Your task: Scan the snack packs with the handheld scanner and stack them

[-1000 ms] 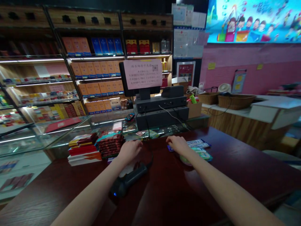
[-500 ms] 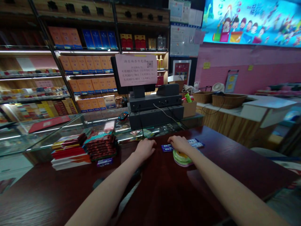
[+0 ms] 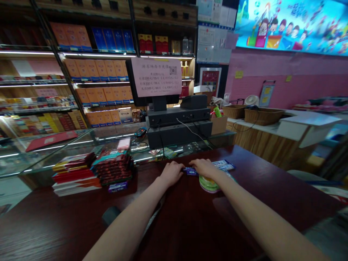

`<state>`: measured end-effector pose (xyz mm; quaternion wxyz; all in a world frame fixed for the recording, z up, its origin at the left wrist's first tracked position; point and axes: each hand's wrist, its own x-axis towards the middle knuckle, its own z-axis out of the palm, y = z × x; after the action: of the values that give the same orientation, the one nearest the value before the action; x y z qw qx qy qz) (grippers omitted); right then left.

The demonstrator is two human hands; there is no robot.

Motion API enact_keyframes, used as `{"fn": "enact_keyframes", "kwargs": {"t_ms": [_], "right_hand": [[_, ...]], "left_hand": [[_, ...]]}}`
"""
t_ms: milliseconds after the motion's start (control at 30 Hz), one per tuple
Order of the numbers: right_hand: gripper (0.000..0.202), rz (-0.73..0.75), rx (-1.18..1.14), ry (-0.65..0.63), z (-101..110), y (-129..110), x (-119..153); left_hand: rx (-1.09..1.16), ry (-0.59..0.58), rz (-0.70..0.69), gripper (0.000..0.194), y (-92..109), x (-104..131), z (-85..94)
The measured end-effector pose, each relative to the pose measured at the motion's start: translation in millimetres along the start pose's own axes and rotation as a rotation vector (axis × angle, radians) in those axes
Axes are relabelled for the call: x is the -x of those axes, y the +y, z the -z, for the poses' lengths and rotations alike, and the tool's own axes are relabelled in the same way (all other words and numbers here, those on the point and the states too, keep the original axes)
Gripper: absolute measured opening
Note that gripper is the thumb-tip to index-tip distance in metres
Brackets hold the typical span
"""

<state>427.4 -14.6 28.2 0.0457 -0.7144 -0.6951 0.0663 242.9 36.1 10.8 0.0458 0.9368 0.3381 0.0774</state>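
Observation:
My left hand (image 3: 172, 173) rests on the dark red table (image 3: 190, 224), its curled fingertips at the left end of a small blue-purple packet (image 3: 191, 172). Over the same packet's right part lies my right hand (image 3: 201, 167), fingers bent down; whether they grip it is hidden. Under and beside my right wrist sits a green round pack (image 3: 208, 184). Behind that wrist is a blue and white packet (image 3: 223, 165). At the left stand a stack of red and white packs (image 3: 76, 175) and a pile of dark red packets (image 3: 112, 168), with a purple pack (image 3: 117, 186) in front.
A monitor with a paper sign (image 3: 157, 77) stands on a black cash drawer (image 3: 179, 132) behind the table. A glass counter (image 3: 87, 145) runs along the left. Near my left forearm lies a dark rounded object (image 3: 111, 215). Wicker baskets (image 3: 263, 116) sit at the right back.
My left hand has moved right, up to the small packet. My right hand has shifted slightly left. The view has turned a little, and more of the dark rounded object shows.

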Motion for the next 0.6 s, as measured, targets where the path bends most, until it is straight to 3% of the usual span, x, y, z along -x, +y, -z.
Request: {"fn": "enact_keyframes", "kwargs": {"t_ms": [333,600], "right_hand": [[0.046,0.109,-0.029,-0.013,-10,-33,-7],[0.047,0.133,-0.060,0.016,-14,-43,-3]], "left_hand": [[-0.050,-0.002,0.079,0.016,-19,16,14.7],[-0.046,0.024,0.122,0.020,-24,22,13.7]]}}
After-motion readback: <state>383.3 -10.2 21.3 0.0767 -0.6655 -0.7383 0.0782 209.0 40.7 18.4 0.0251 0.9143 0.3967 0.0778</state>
